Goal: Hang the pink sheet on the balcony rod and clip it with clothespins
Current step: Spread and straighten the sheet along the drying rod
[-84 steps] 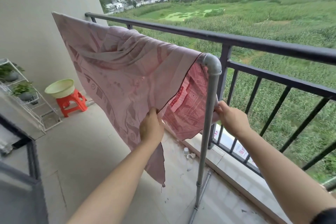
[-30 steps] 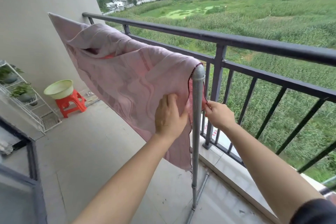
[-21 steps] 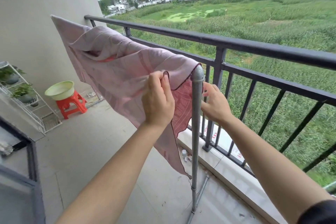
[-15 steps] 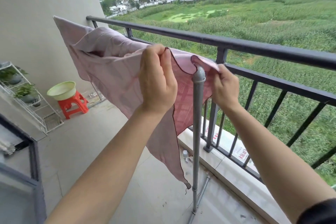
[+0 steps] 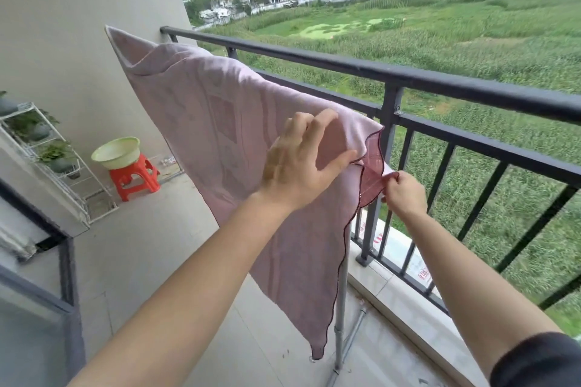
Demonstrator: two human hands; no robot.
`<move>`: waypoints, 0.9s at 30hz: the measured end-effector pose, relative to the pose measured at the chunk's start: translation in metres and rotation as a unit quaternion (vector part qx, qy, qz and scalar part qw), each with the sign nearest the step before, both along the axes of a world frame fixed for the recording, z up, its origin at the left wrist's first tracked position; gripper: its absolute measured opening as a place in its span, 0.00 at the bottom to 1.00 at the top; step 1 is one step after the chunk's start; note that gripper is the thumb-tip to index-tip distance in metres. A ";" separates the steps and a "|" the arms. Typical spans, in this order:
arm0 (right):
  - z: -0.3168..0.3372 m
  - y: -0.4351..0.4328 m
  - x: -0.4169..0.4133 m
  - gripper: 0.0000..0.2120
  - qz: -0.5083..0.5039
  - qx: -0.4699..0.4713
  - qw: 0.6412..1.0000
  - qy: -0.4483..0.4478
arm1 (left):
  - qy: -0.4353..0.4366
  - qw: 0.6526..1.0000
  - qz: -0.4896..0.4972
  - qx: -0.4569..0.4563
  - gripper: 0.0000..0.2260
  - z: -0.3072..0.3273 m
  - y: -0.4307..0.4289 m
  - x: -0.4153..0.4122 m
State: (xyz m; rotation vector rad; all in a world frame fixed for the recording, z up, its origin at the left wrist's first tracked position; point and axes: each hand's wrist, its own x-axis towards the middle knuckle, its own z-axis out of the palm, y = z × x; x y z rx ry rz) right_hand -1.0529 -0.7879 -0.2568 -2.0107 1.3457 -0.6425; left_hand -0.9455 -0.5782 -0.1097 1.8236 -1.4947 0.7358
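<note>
The pink sheet (image 5: 213,122) hangs draped over the drying rod, whose top bar it hides; only the grey upright post (image 5: 341,308) shows below its near edge. My left hand (image 5: 301,160) lies flat on the near face of the sheet with fingers spread, pressing the cloth. My right hand (image 5: 404,192) pinches the dark-hemmed edge of the sheet just behind the post. No clothespins are in view.
The black balcony railing (image 5: 440,82) runs right behind the rod. A green basin (image 5: 116,152) sits on a red stool (image 5: 133,177) by the far wall. A white plant rack (image 5: 47,154) stands at the left, beside a dark door frame (image 5: 67,264).
The sheet's near end has been pulled over the post top and now covers it. My left hand let go of the hem and flattened on the cloth; my right hand dropped lower.
</note>
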 end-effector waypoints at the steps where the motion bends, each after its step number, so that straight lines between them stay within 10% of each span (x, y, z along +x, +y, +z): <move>1: 0.005 -0.001 -0.001 0.14 -0.017 -0.035 0.999 -0.032 | -0.012 1.000 0.005 -0.019 0.23 -0.004 0.000 0.001; 5: 0.010 0.003 -0.012 0.11 -0.040 -0.165 0.980 -0.108 | -0.039 0.993 -0.054 -0.095 0.15 -0.007 -0.007 -0.002; 9: -0.020 0.019 -0.016 0.15 0.134 -0.068 0.973 0.177 | -0.013 0.993 -0.081 -0.090 0.09 -0.016 -0.009 -0.009; 18: -0.032 0.031 -0.021 0.12 0.162 -0.099 0.926 0.326 | -0.016 0.997 -0.037 -0.058 0.14 0.029 -0.011 0.018; 27: 0.033 0.028 -0.015 0.07 0.158 0.163 0.918 0.325 | 0.010 0.997 0.004 0.078 0.23 0.023 -0.024 0.108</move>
